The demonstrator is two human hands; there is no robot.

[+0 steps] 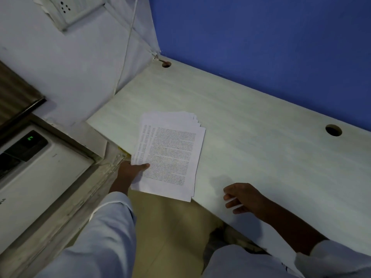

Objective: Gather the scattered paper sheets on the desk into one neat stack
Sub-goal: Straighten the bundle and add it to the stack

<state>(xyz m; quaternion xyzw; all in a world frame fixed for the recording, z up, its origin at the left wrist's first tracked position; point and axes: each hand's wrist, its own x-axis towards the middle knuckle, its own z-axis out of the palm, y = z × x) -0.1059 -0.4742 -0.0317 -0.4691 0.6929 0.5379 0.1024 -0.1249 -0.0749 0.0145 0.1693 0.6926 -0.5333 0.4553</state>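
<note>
Nearest up: left sleeve (104, 237) and right sleeve (251, 261), both pale, coming in from the bottom edge.

Past the left one, left hand (132, 171) gripping the stack (170, 155) at its near-left edge. Thumb laid flat across the top sheet, other fingers tucked under the paper and out of sight, so no telling their position. Basically pinching the sheets from above and below.

Stack sitting on the front-left part of the desk (261, 137), near end poking out past the front edge, over the tan floor (166, 227). Dense printed text on the top sheet, too small to read. Not squared up yet: far edges fanned out in little steps toward the far right corner.

Right hand (243, 198) off to the right, well apart from the stack, at the desk's front edge. Fingers loosely curled and a bit spread, holding nothing. Can't tell whether touching the desk or just above it.

Further back, a corner hole (166, 64) at the desk's far left and a right hole (333, 130) near the back edge. Blue wall (261, 37) right behind the desk. White cable (126, 53) running down the pale side wall, socket (74, 9) at top left. Down on the left, a white appliance (30, 167) with a small green display, digits too blurry to read.
</note>
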